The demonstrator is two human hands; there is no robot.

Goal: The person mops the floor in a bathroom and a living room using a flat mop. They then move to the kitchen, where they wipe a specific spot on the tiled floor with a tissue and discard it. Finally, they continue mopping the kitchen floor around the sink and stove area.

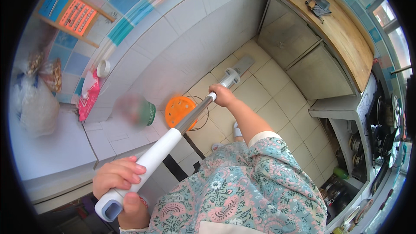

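Observation:
A long mop-like pole (149,164) with a white grip and a silver shaft runs slantwise from the lower left toward the floor. Round its white grip, near the hollow end, my left hand (123,177) is wrapped. My right hand (223,94) grips farther down, by a white joint on the shaft. Beyond it a white collar (231,76) leads to a flat greyish head (244,63), low over the floor tiles; whether it touches them I cannot tell.
An orange perforated basket (180,109) stands behind the shaft, beside a blurred green-lidded container (149,113). Left is a white counter (52,154) with plastic bags (37,108) and a pink packet (89,95). Wood-topped cabinets (323,67) and pot shelves (346,112) line the right.

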